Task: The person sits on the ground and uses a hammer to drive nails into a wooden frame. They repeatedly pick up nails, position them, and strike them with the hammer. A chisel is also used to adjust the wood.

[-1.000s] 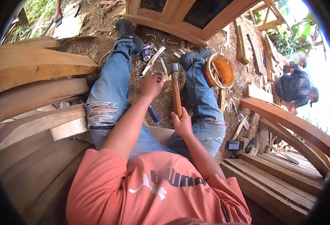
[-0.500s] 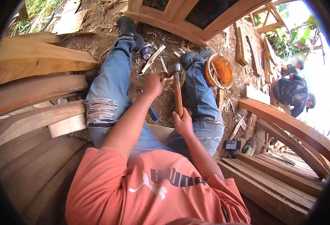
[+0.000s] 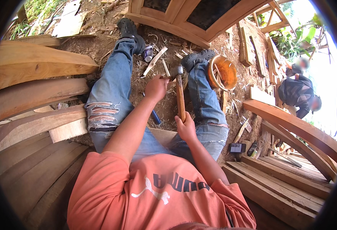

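I sit on wood with my legs in torn blue jeans stretched out over dirt. My right hand [image 3: 186,127] grips the lower end of a wooden-handled hammer [image 3: 180,96]; its metal head points away from me, between my knees. My left hand [image 3: 156,88] is closed around something small just left of the hammer head; what it holds is hidden by the fingers. A blue-handled tool [image 3: 154,114] lies on the ground under my left forearm.
Curved wooden planks [image 3: 34,69] are stacked on my left, more curved beams [image 3: 291,122] and flat boards on my right. An orange bowl [image 3: 223,72] sits by my right foot. A dark framed panel [image 3: 199,15] stands ahead. Another person [image 3: 296,94] crouches at far right.
The hammer head has tipped slightly forward and down toward my left hand. My hands and legs stay in nearly the same place.
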